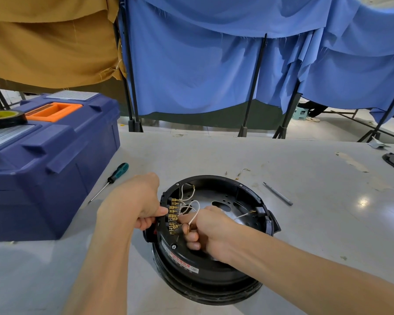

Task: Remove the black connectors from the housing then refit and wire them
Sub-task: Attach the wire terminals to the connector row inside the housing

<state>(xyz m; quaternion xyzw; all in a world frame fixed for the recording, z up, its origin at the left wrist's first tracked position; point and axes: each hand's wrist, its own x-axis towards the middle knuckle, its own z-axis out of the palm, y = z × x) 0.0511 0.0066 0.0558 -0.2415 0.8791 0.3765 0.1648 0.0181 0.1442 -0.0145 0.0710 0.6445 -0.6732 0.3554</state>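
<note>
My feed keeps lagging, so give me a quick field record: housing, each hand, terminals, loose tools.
housing: round, black, on the grey table
left hand: grips the housing's left rim by the terminals
right hand: pinches a white wire inside the housing
brass terminals: row on left inner wall, white wires attached
screwdriver: lying left of housing
grey tool: lying right of housing
toolbox: blue, far left

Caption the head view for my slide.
Left hand grips black housing while right hand pinches a white wire by brass terminals.
</note>
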